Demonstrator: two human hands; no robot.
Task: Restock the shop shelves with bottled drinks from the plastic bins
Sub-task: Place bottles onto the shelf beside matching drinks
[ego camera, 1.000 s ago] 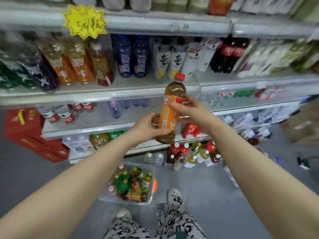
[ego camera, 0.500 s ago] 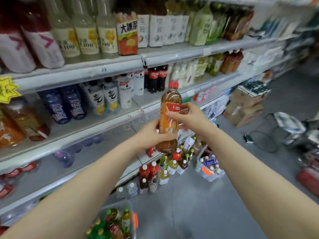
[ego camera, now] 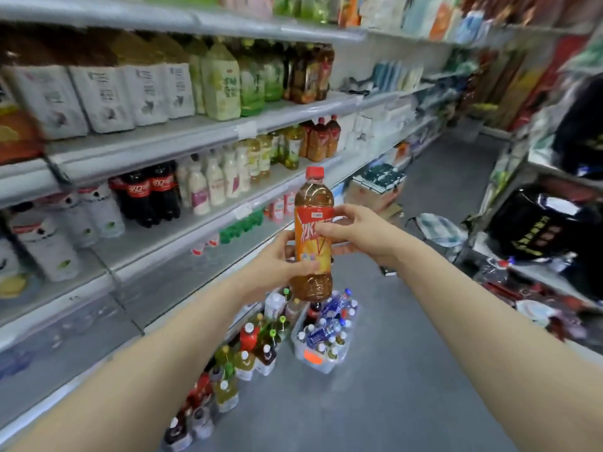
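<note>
A person holds a bottle (ego camera: 313, 197) of amber drink upright in both hands, out in front of the chest in a shop aisle. The left hand (ego camera: 277, 265) grips the lower part of the orange label, its fingers curled round the body from the left and the thumb across the front. The right hand (ego camera: 359, 230) pinches the upper part of the label from the right, thumb on the front and fingers wrapped behind. The red cap (ego camera: 314, 172) is on and points straight up.

The bottle is clear of the shelves (ego camera: 182, 138), which run along the left of the aisle. On the shelf level with the cap stand cola bottles (ego camera: 150, 194), then white bottles (ego camera: 215, 184), then pale green ones. Further along, two red-capped tea bottles (ego camera: 321, 138) stand at the end of that row. The shelf above carries large jugs (ego camera: 222, 86) with white and green labels.

On the grey floor (ego camera: 391, 402) below the hands sits a clear plastic bin (ego camera: 329, 367) packed with upright bottles, most with blue labels and white caps. Just left of it, a loose row of mixed bottles (ego camera: 248, 347) stands along the foot of the shelving, touching the bin's near corner or very close to it. A black bag (ego camera: 535, 230) with yellow lettering rests on the rack at the right.
</note>
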